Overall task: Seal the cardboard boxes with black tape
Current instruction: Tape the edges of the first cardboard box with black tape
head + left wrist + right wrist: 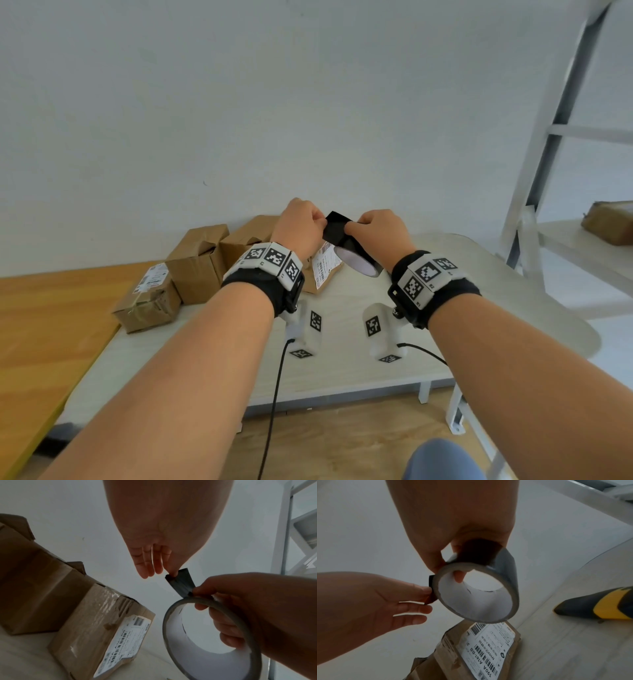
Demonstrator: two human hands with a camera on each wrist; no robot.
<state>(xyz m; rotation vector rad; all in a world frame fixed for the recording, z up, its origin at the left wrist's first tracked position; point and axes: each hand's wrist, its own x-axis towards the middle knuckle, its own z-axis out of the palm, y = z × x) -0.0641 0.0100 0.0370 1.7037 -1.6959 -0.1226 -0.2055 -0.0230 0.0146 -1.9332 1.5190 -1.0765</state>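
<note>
Above the middle of the worktop, two hands pull black tape off a roll.

At the far left edge of the pale worktop (359,359) sit three cardboard boxes (197,262), close together. Next comes the left hand (297,228), which pinches the loose end of the tape strip (337,224) with thumb and finger; its other fingers hang loose. The strip runs left to right, from that pinch to the tape roll (356,258). The right hand (378,233) grips the roll, fingers through its hole. Under the roll, nearer the left hand, lies the labelled box (484,650). I think the strip must come down onto it. A white wall (308,102) stands behind, a white shelf frame (548,171) on the right.
</note>
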